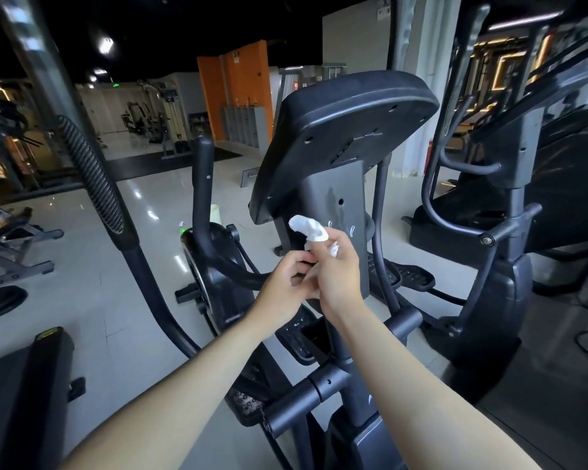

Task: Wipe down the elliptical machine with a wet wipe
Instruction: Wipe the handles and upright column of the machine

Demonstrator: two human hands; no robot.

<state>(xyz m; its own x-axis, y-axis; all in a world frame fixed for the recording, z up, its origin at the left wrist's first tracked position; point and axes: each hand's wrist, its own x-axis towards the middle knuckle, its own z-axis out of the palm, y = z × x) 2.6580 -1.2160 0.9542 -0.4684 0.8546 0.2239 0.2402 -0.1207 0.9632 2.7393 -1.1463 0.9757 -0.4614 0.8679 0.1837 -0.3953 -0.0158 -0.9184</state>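
Tugging the wet wipe [308, 228], clamped in the fingers of left hand [286, 283] and right hand [340, 269], could tear or drop it.

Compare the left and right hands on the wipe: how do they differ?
The right hand sits higher, with the white wipe bunched up above it; the left hand sits lower and pinches only the wipe's lower end. The right hand shows its back; the left hand shows its thumb side, fingers curled. Both are bare and hold the wipe before the elliptical's mast.
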